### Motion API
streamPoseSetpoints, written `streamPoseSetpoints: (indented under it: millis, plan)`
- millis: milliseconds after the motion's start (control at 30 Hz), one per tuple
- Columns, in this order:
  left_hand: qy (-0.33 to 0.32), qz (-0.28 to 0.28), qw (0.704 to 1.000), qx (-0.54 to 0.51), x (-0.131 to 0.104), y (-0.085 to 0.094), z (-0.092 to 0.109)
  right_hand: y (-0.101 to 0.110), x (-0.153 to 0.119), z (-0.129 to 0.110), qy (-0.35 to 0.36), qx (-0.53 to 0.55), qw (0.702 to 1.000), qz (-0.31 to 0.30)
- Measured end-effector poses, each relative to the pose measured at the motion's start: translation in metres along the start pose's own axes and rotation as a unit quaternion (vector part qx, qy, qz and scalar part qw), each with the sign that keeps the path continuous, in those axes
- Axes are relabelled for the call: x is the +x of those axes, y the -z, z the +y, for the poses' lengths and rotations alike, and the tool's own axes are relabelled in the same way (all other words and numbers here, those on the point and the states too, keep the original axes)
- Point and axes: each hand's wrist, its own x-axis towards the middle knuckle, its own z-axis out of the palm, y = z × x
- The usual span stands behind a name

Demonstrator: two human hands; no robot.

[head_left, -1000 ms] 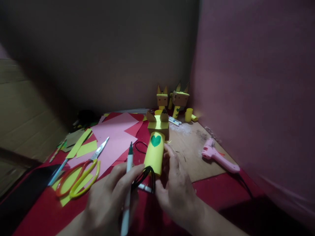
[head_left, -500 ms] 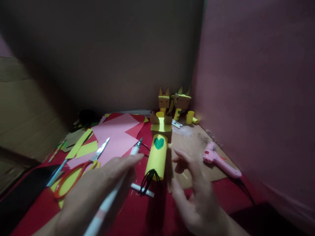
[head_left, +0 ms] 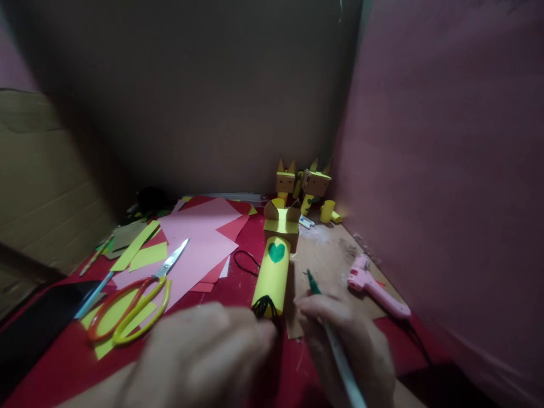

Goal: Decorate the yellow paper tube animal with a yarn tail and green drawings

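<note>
My right hand (head_left: 348, 345) pinches a white marker (head_left: 340, 357), its green tip pointing up and away from me. Left of that tip lies a yellow paper-covered tube (head_left: 272, 277) with a green heart (head_left: 276, 253) on it. Black strings (head_left: 266, 306) hang from its near end, and a cardboard box head (head_left: 281, 226) with two ears joins its far end. My left hand (head_left: 204, 354) is low beside the strings, blurred, with its fingers curled in; whatever lies within them is hidden.
Scissors (head_left: 161, 277) with red and yellow handles lie at left, near pink paper (head_left: 199, 238). A pink glue gun (head_left: 378, 286) rests at right on a cardboard sheet (head_left: 327, 249). Behind stand two box-headed figures (head_left: 317, 184) and a yellow tube (head_left: 327, 211).
The marker has passed from my left hand to my right. My left hand has moved right and curled, covering where a short white stick lay near the strings.
</note>
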Motion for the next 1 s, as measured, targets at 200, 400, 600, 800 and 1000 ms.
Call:
streamPoseSetpoints:
  millis: [200, 400, 600, 800, 1000]
  plan:
    - [0.206, -0.087, 0.952, -0.207, 0.011, -0.001, -0.053, -0.007, -0.006, 0.014, -0.142, 0.059, 0.986, 0.058]
    - [0.484, -0.277, 0.749, -0.358, 0.021, -0.031, -0.056, -0.018, -0.005, 0.028, -0.128, 0.04, 0.991, 0.01]
    - [0.528, -0.333, 0.657, -0.422, 0.039, -0.037, -0.052, -0.02, -0.001, 0.031, -0.08, 0.01, 0.996, -0.034]
    - [0.506, -0.37, 0.668, -0.401, 0.051, -0.045, -0.055, -0.018, 0.0, 0.028, -0.041, 0.008, 0.997, -0.057]
    - [0.5, -0.39, 0.62, -0.462, 0.056, -0.048, -0.057, -0.025, -0.003, 0.029, -0.043, 0.028, 0.997, -0.054]
